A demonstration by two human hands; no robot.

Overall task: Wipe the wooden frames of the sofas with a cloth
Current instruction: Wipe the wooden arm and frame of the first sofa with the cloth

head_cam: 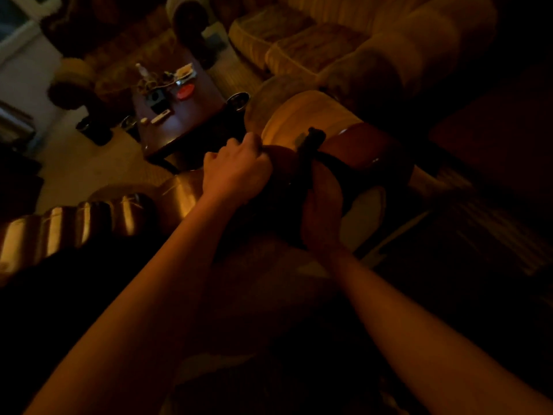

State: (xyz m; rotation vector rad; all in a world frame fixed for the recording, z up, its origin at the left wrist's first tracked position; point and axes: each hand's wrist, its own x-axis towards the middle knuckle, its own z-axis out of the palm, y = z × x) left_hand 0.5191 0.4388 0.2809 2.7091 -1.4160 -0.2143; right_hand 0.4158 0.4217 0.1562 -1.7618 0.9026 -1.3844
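The room is dim. A dark cloth (pixel 311 145) lies draped over the rounded, glossy wooden frame (pixel 371 151) of a sofa arm in the middle of the view. My right hand (pixel 321 205) grips the cloth from below, its fingers curled round the bunched fabric. My left hand (pixel 236 169) sits just left of it with its fingers curled over the edge of the wooden frame, beside the cloth. The cloth's lower part is lost in shadow.
A dark wooden coffee table (pixel 191 115) with a bottle, cables and small items stands ahead on the left. A long striped sofa (pixel 314 46) runs along the back right. Ribbed glossy wood (pixel 74 223) of another sofa frame lies at the left. An armchair (pixel 74 85) stands far left.
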